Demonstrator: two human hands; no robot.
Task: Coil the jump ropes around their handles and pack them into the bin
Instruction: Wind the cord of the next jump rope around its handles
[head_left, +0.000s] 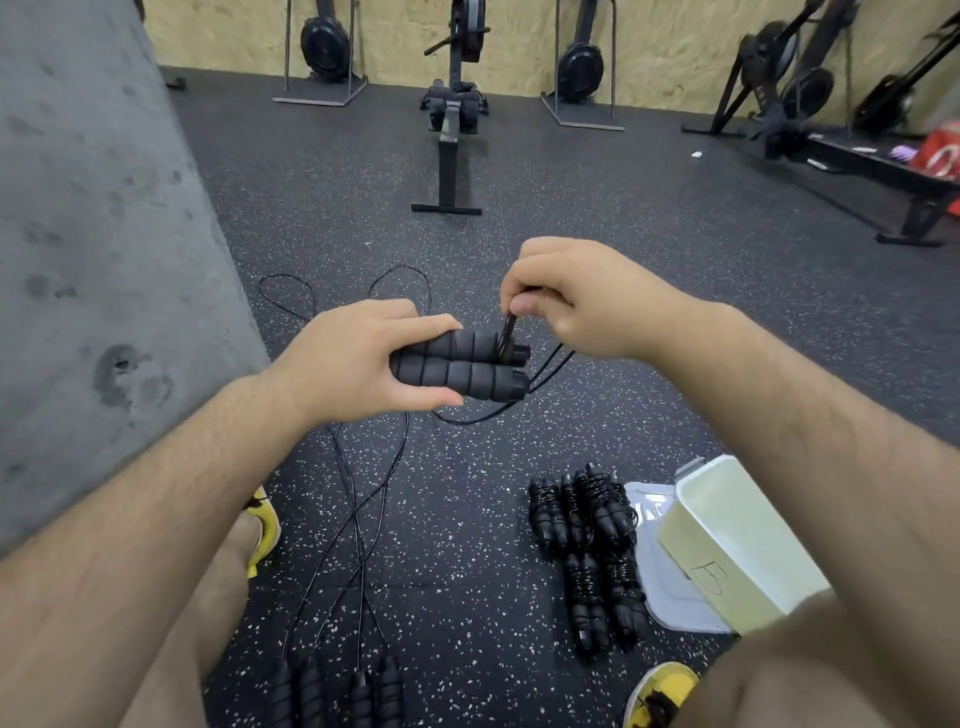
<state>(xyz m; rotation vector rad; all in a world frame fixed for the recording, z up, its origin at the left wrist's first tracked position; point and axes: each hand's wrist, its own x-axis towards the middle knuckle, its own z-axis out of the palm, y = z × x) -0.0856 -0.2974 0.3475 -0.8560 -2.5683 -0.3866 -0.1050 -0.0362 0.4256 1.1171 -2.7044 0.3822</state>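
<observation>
Yellow shoes (662, 691) frame the bottom of the view, and between them four bare foam handles of two loose ropes (332, 693) lie side by side on the speckled floor (467, 519), their thin cords (358, 519) crossing one another as they run forward. To the right sits a cluster of finished bundles (587, 545), cord wound tight around paired handles, touching a grey lid (654, 587). The pale bin (737, 587) stands on that lid and appears to hold nothing yet, though an arm hides part of it.

Higher up, the left hand (353, 358) grips the current pair of handles (462, 366), fingers on top and thumb beneath, clamping them parallel. The right hand (566, 301) pinches the cord (508, 327) just above the cap ends, fingertips closed on it, apparently laying an early wrap. Loose cord (545, 371) drops from the caps to the floor and loops away (400, 275).

The likely trouble is this first turn: so close to the caps, it could slide off the end if tension drops. The trailing slack lies near the other ropes' cords, so pulling it in could snag them. If the left grip loosens, the handles could roll apart and spoil the coil.

Beyond stand a concrete pillar (93, 234) and a rowing machine (452, 130).
</observation>
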